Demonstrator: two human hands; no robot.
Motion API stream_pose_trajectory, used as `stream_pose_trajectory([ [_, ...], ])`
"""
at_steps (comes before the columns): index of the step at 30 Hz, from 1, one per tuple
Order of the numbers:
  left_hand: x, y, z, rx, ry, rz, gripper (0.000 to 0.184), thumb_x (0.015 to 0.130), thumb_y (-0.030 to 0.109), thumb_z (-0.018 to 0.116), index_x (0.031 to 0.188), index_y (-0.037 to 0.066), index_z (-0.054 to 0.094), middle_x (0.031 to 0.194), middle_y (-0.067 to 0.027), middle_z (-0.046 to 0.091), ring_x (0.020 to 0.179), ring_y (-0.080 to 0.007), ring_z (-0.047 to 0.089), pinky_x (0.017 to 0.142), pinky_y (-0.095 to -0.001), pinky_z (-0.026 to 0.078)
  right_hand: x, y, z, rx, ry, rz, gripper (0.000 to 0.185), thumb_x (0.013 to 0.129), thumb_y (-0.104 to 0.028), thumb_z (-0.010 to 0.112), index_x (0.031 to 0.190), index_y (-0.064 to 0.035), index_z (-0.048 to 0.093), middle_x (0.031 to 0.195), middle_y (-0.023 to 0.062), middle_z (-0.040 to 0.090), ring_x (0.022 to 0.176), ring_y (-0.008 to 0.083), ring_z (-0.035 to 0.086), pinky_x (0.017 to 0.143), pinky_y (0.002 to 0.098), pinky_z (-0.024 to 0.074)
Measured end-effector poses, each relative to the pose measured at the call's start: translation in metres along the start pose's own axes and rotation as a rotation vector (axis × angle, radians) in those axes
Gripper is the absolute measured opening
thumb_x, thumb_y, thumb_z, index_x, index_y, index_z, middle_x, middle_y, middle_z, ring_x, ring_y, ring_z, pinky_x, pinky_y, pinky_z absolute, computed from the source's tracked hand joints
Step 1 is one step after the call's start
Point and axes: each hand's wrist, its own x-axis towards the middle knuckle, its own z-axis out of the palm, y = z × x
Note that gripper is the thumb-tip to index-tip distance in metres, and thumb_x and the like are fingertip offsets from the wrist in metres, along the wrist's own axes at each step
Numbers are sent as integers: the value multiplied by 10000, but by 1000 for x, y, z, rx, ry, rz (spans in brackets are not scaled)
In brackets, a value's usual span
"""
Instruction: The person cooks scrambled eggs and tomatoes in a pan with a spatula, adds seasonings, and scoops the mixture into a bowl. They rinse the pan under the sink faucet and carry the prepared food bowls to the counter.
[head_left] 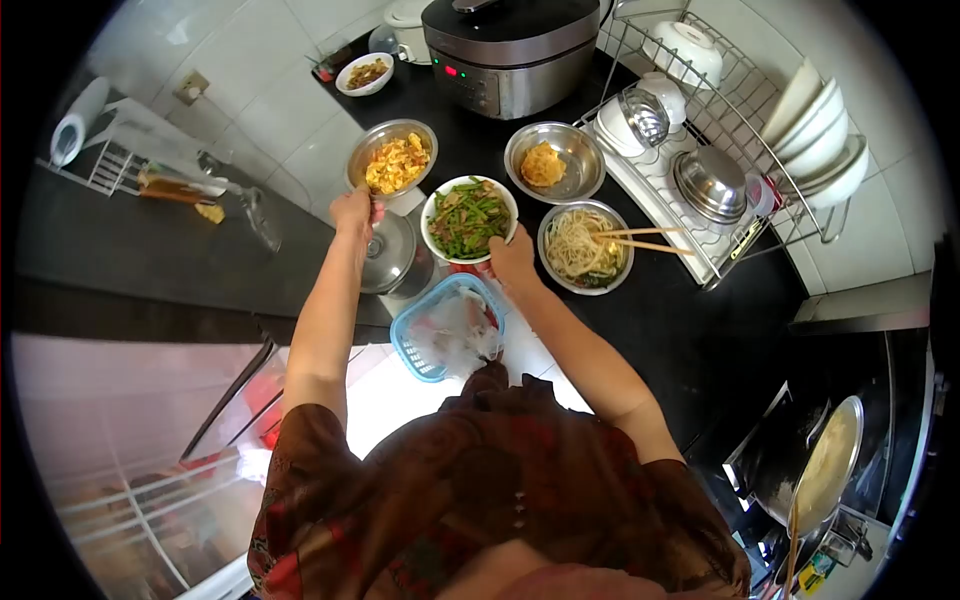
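My left hand [355, 212] is closed on the near rim of a metal bowl [397, 160] of yellow scrambled egg. With my right hand [512, 256] I grip the lower right edge of a white bowl [469, 220] filled with green vegetables and bits of meat. Right of it stands a metal bowl of noodles [584, 247] with chopsticks [645, 241] across its rim. Behind that, another metal bowl [583, 165] holds a round yellow piece of food. A round lid [388, 252] lies below the egg bowl.
A multicooker [512, 60] stands at the back, with a small bowl [365, 74] to its left. The dish rack [745, 90] takes up the right rear. Below the counter edge is a blue basket [425, 370] with a plastic bag. A pan [828, 465] sits at lower right.
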Motion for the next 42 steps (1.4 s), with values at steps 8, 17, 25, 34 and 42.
stream_pose_trajectory([
  [8, 128, -23, 56, 32, -71, -55, 138, 870, 81, 556, 895, -51, 531, 680, -118, 598, 461, -166, 583, 366, -268, 474, 72, 8, 60, 113, 100, 22, 312, 806, 7, 422, 1118, 14, 439, 704, 132, 587, 437, 159, 568, 340, 261, 403],
  [17, 176, -35, 91, 90, -143, -99, 197, 889, 129, 569, 914, -65, 546, 687, -131, 623, 497, -184, 613, 407, -273, 518, 117, -14, 85, 157, 254, 29, 386, 819, 3, 430, 1201, -16, 377, 859, 138, 597, 466, 151, 590, 350, 257, 441],
  [25, 140, -40, 72, -94, -353, -248, 340, 979, 329, 472, 863, 29, 583, 742, -52, 617, 613, -122, 594, 558, -239, 513, 65, -12, 53, 36, -8, 51, 583, 941, -214, 522, 1389, 49, 258, 827, 123, 612, 549, 164, 624, 435, 278, 485],
  [34, -97, -67, 65, 520, -1280, -352, 327, 954, 288, 519, 1078, -4, 599, 717, -94, 616, 542, -135, 596, 484, -254, 511, -127, -32, -126, -158, 287, 137, 339, 981, -283, 475, 1084, 9, 612, 785, 63, 664, 536, 75, 568, 468, 209, 465],
  [42, -170, -120, 124, 306, -1147, -298, 292, 977, 219, 443, 992, -59, 531, 816, -169, 636, 600, -187, 632, 552, -303, 566, -197, 8, -154, 31, 456, 5, 339, 990, -259, 465, 1113, 34, 581, 782, 61, 657, 530, 68, 561, 433, 190, 419],
])
